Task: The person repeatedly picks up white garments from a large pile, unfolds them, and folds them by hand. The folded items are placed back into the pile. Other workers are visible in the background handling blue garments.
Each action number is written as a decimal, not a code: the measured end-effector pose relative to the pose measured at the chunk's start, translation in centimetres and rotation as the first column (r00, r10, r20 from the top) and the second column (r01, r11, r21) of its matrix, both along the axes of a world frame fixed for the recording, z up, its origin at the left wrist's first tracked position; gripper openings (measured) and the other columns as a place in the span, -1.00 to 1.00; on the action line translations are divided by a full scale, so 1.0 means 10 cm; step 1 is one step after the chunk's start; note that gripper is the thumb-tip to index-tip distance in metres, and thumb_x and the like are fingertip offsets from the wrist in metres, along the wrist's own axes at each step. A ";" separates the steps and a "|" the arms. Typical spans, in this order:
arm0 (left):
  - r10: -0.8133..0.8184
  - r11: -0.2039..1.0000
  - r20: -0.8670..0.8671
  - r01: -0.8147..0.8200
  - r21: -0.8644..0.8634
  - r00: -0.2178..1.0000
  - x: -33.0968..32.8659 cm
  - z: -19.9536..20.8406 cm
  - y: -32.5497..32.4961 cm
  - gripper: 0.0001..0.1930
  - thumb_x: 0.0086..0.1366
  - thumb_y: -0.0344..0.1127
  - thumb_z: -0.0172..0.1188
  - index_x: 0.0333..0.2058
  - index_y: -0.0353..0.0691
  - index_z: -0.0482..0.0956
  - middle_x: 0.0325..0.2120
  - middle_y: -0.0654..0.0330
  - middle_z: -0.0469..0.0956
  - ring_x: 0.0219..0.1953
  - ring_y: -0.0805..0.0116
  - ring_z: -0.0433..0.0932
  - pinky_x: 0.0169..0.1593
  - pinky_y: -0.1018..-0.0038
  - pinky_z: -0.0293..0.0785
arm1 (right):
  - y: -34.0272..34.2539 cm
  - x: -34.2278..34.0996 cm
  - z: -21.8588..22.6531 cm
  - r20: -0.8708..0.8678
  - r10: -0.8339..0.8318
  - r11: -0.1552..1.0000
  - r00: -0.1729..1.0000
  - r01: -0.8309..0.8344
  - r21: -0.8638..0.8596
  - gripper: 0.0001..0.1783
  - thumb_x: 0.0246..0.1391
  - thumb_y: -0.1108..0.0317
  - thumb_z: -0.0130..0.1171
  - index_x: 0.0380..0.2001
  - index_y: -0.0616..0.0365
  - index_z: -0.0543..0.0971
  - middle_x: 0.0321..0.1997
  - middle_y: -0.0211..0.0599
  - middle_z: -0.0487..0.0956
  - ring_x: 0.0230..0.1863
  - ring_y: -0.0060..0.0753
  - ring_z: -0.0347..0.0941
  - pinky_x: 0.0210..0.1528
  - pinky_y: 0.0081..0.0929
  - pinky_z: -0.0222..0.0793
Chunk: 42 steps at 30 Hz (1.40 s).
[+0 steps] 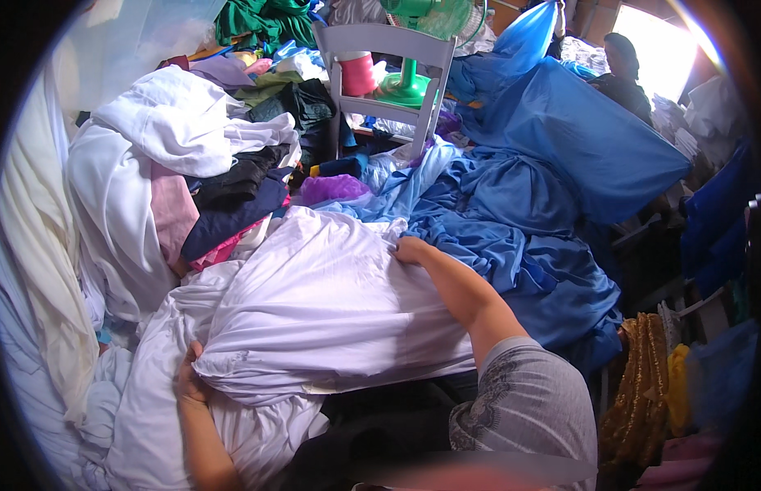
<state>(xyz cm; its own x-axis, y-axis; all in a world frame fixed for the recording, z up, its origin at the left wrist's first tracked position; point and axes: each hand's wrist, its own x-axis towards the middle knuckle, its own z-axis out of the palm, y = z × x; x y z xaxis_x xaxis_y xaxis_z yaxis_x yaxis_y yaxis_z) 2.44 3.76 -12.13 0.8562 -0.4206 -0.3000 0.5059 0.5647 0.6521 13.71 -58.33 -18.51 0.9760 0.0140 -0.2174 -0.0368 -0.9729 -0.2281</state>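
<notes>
A large white cloth [331,303] lies spread and wrinkled across the pile in front of me. My left hand [192,375] grips its near left edge, fingers closed on the fabric. At the far right corner my right hand [409,250] pinches the same cloth, arm stretched out. The cloth between the hands is pulled fairly smooth, and loose folds hang below its near edge. Just past my right hand lies a heap of blue fabric [511,237]. More white fabric [143,360] gathers beside and under my left arm.
A grey chair [384,37] stands at the back, with a green fan [409,78] behind it. Bunched white cloth [167,114] and dark folded garments [233,184] pile up at the left. Gold sequined fabric [634,401] hangs at right. A person [624,74] is at the far right.
</notes>
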 end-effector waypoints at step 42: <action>-0.168 0.927 0.555 0.322 -0.192 0.815 0.59 1.93 -0.65 -0.42 0.42 0.05 -0.28 0.17 -0.30 0.30 0.13 0.08 0.38 0.12 0.17 0.40 0.21 0.21 0.29 | -0.17 -0.62 0.85 -0.310 0.132 0.990 0.942 -0.109 0.088 -0.49 -0.12 -0.04 0.30 -0.30 0.22 0.59 -0.30 -0.23 0.60 -0.34 -0.23 0.47 -0.29 -0.28 0.35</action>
<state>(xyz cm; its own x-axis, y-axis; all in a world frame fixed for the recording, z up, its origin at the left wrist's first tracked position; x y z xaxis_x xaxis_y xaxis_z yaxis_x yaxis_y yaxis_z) 8.37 -2.75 7.13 0.7070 -0.6342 0.3129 0.2796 0.6571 0.7000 7.51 -60.06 -10.01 0.8482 0.1529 -0.5071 -0.0009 -0.9570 -0.2900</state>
